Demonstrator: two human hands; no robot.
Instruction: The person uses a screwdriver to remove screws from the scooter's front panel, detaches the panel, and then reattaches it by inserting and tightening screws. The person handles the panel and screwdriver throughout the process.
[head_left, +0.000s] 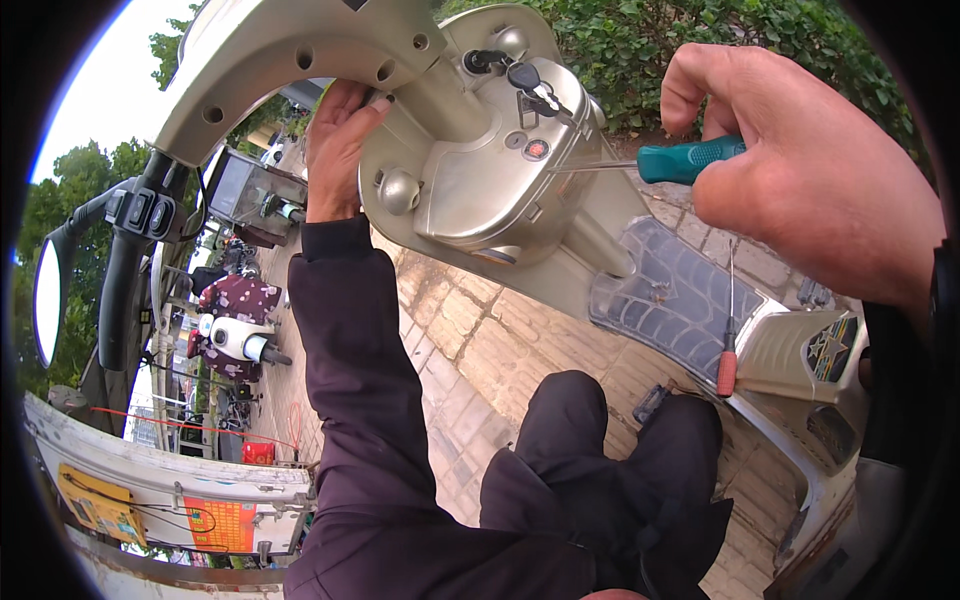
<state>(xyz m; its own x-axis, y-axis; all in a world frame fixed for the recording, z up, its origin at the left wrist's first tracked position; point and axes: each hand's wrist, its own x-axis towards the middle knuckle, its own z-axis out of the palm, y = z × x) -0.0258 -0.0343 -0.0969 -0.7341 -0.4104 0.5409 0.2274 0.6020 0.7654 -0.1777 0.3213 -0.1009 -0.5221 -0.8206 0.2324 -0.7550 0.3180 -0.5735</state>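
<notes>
A champagne-coloured electric scooter's inner front panel (470, 190) stands before me. My right hand (790, 160) is closed around a screwdriver with a teal handle (685, 162). Its thin metal shaft reaches left to the panel's side seam; whether the tip sits in a gap I cannot make out. My left hand (340, 150) grips the panel's left edge, thumb on the near side, the other fingers partly hidden. Keys (530, 85) hang from the ignition lock above. Another screwdriver, with a red handle (727, 372), lies across the edge of the scooter's grey footboard (680, 285).
The handlebar (290, 80) with its black grip and mirror (48, 300) arches over my left arm. Green bushes (760, 40) grow beyond the scooter. A white cart side (170, 490) stands at lower left; a person on a scooter (235, 335) is behind it. Paving bricks (470, 320) lie below.
</notes>
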